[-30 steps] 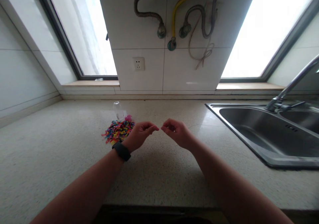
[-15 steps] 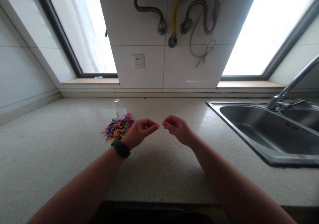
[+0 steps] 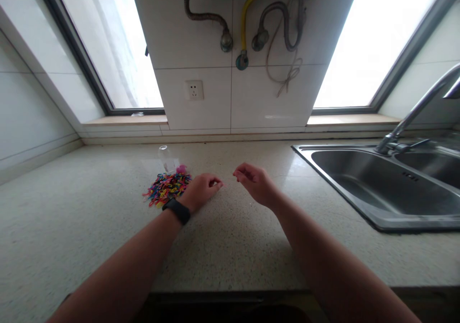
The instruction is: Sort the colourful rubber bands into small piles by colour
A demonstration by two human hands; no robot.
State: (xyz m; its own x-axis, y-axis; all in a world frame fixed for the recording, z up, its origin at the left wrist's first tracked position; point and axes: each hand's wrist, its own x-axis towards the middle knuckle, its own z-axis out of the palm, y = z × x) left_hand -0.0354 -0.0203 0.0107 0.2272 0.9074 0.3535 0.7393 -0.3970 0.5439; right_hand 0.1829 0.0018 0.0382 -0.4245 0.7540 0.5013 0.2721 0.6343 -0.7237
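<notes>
My left hand (image 3: pixel 203 190), with a black band on its wrist, hovers over the counter. Its thumb and forefinger are pinched together, and whatever lies between them is too small to make out. Across a narrow gap, my right hand (image 3: pixel 254 183) is also closed, its thumb against the curled fingers; any thing in it is hidden. Beside my left hand lies a heap of small, many-coloured rubber bands (image 3: pixel 166 189), partly covered by that hand. Just behind the heap are a clear plastic container (image 3: pixel 164 157) and a small pink object (image 3: pixel 181 169).
The speckled stone counter (image 3: pixel 230 246) stretches to a tiled wall with a power socket (image 3: pixel 194 90) and several hoses above. To the right a steel sink (image 3: pixel 362 184) is set into the counter, with a faucet (image 3: pixel 402 126) at its back.
The gap between my hands has widened slightly, my left hand drawing toward the left. The whole view has shifted a little. Both hands stay pinched.
</notes>
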